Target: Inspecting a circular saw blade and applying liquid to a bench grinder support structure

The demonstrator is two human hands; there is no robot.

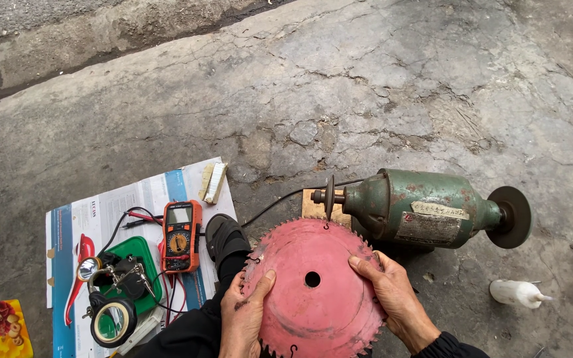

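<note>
Nearest the camera, both hands grip a red saw blade [313, 292], a round toothed disc with a small hole at its centre. The left hand [243, 315] clasps the blade's left edge, thumb lying across the red face and fingers tucked behind. The right hand [392, 295] clasps the right edge the same way, thumb on the face near the teeth. The blade is held roughly flat-on to the camera, just above the person's dark-clad leg, whose foot in a black sandal [225, 238] rests on the concrete ground [399, 86].

To the left, a sheet of printed paper [121, 199] is spread on the ground. On it lie an orange multimeter [181, 237] with red and black leads, a green tray [142, 255] carrying a small clamp stand with a magnifier, a roll of black tape [112, 323] and a red-handled tool [82, 262]. A small pale brush [212, 182] sits at the paper's upper right corner.

Just beyond the blade stands a green bench grinder [426, 209], worn and rusty, its bare shaft [326, 196] pointing left close to the blade's top edge, and a dark grinding wheel [510, 217] on its right end. A black cable runs from it toward the sandal. A white plastic bottle [515, 293] lies on the ground to the right.
</note>
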